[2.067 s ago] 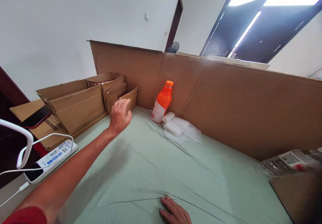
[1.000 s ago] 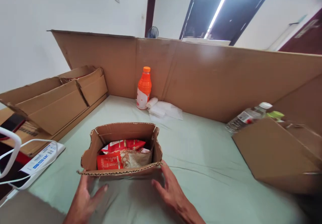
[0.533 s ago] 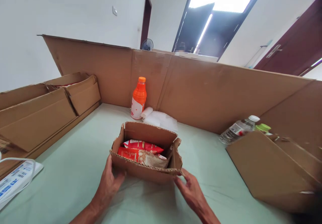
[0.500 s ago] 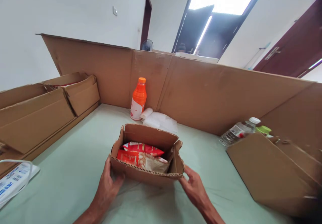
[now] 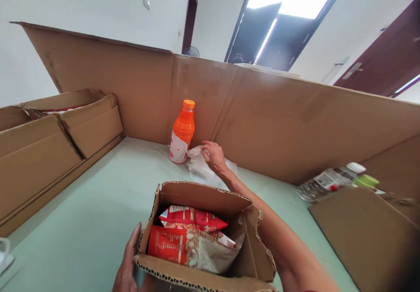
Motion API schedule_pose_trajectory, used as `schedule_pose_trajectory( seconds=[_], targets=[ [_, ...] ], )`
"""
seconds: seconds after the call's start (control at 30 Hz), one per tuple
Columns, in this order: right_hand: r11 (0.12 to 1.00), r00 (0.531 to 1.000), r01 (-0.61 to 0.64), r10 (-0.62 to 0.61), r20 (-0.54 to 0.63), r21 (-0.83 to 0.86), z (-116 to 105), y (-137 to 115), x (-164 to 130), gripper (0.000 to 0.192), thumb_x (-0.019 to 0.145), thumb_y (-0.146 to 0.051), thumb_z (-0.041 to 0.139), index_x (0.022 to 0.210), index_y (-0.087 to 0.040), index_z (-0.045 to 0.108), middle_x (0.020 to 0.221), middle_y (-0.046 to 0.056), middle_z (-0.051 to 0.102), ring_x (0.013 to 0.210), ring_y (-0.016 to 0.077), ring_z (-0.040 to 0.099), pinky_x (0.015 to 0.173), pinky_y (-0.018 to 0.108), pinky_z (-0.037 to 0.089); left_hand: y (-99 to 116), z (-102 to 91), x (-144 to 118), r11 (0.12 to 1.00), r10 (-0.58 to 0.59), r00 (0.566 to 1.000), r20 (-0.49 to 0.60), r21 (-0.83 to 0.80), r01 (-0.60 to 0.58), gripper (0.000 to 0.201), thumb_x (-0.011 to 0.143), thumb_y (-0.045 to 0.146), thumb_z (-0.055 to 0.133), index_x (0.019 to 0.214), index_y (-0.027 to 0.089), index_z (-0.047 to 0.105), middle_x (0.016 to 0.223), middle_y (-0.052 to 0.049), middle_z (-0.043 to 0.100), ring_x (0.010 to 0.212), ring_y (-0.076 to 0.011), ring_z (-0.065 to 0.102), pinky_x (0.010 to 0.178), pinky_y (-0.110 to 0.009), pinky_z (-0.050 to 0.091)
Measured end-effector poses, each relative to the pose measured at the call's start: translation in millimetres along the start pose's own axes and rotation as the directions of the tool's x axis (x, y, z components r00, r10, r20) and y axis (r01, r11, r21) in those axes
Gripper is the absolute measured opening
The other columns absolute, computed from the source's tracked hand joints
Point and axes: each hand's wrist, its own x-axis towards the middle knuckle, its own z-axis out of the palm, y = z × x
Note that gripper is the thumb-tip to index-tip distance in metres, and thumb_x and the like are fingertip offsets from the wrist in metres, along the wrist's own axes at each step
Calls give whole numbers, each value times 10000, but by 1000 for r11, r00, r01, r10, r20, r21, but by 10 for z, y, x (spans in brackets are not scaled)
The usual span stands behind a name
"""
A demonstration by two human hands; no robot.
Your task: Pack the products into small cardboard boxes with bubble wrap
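Note:
Close in front of me is a small open cardboard box (image 5: pixel 206 192) with ragged cut edges. Inside lie a red snack packet (image 5: pixel 193 217) and a red and beige food packet (image 5: pixel 197 248). My left hand (image 5: pixel 127 263) holds the box at its left front corner; its thumb is partly hidden below the front wall. Reaching past the box's right side, my right hand (image 5: pixel 214 155) pinches the upper left end of some crumpled, translucent bubble wrap (image 5: pixel 203 172). An orange drink bottle (image 5: pixel 182 132) with an orange cap stands upright just left of the wrap.
A tall cardboard panel (image 5: pixel 278 112) borders the pale green table (image 5: pixel 95 191) at the back. Cardboard boxes (image 5: pixel 92 126) line the left side. On the right, a clear plastic bottle (image 5: pixel 328 182) leans beside a green lid (image 5: pixel 366 180) and another cardboard box (image 5: pixel 357 226).
My right hand has left the box's right corner and reached forward to the bubble wrap, taking hold of its end. The box appears nearer and lower in view, with my left hand still on it.

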Motion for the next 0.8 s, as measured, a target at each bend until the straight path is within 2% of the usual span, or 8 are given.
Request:
schedule_pose_trajectory(
  seconds=[0.1, 0.23, 0.3, 0.37, 0.43, 0.47, 0.6, 0.8],
  targets=[
    [999, 983, -49, 50, -178, 7, -510, 40, -355, 214, 948, -279, 464, 951, -156, 638, 1284, 147, 652, 1193, 219, 591, 1017, 408, 457, 173, 15, 12, 994, -36, 998, -57, -101, 30, 783, 879, 603, 532, 1551, 266, 313, 1478, -85, 552, 1360, -358, 518, 1111, -489, 468],
    [990, 931, -140, 124, -344, -23, -1131, 80, -1419, 196, 940, -380, 512, 913, -209, 603, 1293, 153, 650, 1168, 257, 621, 917, 414, 521, 382, -63, 39, 986, -84, 996, -34, -145, 78, 801, 876, 606, 562, 1514, 165, 359, 1465, -175, 535, 1378, -356, 485, 1131, -488, 420],
    [981, 949, -176, 147, -280, -81, -1286, 49, -2125, 200, 907, -409, 567, 881, -223, 634, 1241, 138, 691, 1140, 280, 649, 908, 442, 530, 436, -138, 58, 981, -92, 996, 19, -168, 94, 833, 850, 584, 609, 1514, 154, 349, 1472, -197, 513, 1345, -361, 505, 1066, -468, 474],
    [970, 978, -196, 181, -107, -145, -1378, -55, -2799, 215, 879, -443, 616, 890, -239, 681, 1212, 121, 718, 1118, 296, 672, 914, 465, 532, 461, -197, 79, 975, -78, 996, 50, -203, 87, 861, 806, 546, 666, 1505, 154, 352, 1435, -204, 532, 1268, -349, 554, 952, -415, 536],
    [955, 972, -232, 236, 2, -185, -1465, -213, -3304, 225, 880, -464, 632, 926, -259, 711, 1204, 103, 730, 1107, 298, 684, 927, 476, 528, 469, -225, 100, 968, -50, 998, 27, -245, 55, 829, 771, 485, 700, 1467, 164, 384, 1357, -184, 575, 1184, -310, 595, 878, -364, 547],
    [944, 964, -262, 267, -4, -199, -1516, -291, -3465, 226, 896, -463, 620, 944, -265, 717, 1197, 97, 734, 1103, 297, 686, 932, 479, 525, 471, -228, 107, 964, -28, 1000, 9, -263, 29, 788, 757, 450, 709, 1431, 170, 412, 1309, -165, 596, 1149, -289, 606, 873, -350, 540],
    [923, 940, -338, 323, -108, -182, -1698, -425, -3540, 237, 950, -390, 530, 998, -252, 716, 1167, 100, 742, 1109, 283, 680, 974, 489, 509, 482, -221, 108, 957, 56, 998, 12, -285, -50, 630, 737, 338, 704, 1308, 206, 471, 1154, -82, 623, 1027, -217, 611, 883, -327, 508],
    [935, 942, -332, 336, 14, -126, -1552, -242, -3027, 385, 830, -223, 548, 1184, -217, 699, 1304, 108, 683, 1259, 291, 596, 1082, 517, 444, 521, -221, 94, 962, 64, 998, -14, -265, -65, 761, 702, 335, 681, 1397, 181, 411, 1196, -106, 590, 1038, -229, 583, 869, -341, 494]
  ],
)
